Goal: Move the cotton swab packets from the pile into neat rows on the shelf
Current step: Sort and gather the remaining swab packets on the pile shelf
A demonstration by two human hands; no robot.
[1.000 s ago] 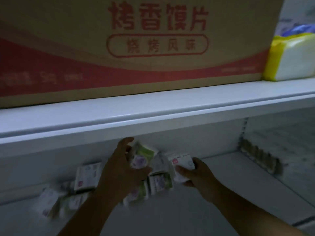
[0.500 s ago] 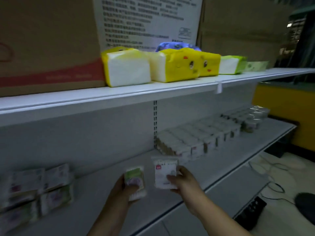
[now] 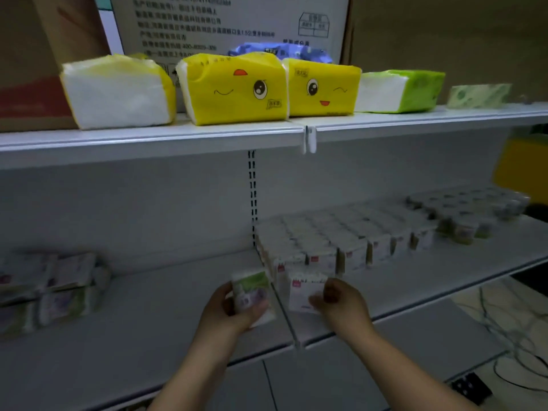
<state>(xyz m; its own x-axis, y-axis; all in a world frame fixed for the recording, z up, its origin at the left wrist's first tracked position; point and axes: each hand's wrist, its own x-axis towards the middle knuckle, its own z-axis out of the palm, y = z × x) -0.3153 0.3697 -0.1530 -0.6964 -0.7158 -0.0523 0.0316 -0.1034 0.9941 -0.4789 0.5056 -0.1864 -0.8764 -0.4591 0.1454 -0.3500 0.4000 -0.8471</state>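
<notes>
My left hand (image 3: 234, 312) grips a green-and-purple cotton swab packet (image 3: 252, 289) above the white shelf (image 3: 166, 330). Just to its right, my right hand (image 3: 341, 304) holds a white packet with a red mark (image 3: 304, 292) right in front of the neat rows of white packets (image 3: 335, 241). The loose pile of packets (image 3: 50, 289) lies at the far left of the same shelf, against the back wall.
Further right stand rows of small round tubs (image 3: 474, 212). The upper shelf (image 3: 207, 136) carries yellow and green tissue packs (image 3: 234, 87) and cardboard boxes. A shelf seam (image 3: 284, 315) runs between my hands. Cables (image 3: 510, 330) lie on the floor at the lower right.
Both hands lifted one packet each from the pile and carried them right along the shelf. My view swung right, and the white packet now sits close to the front of the rows.
</notes>
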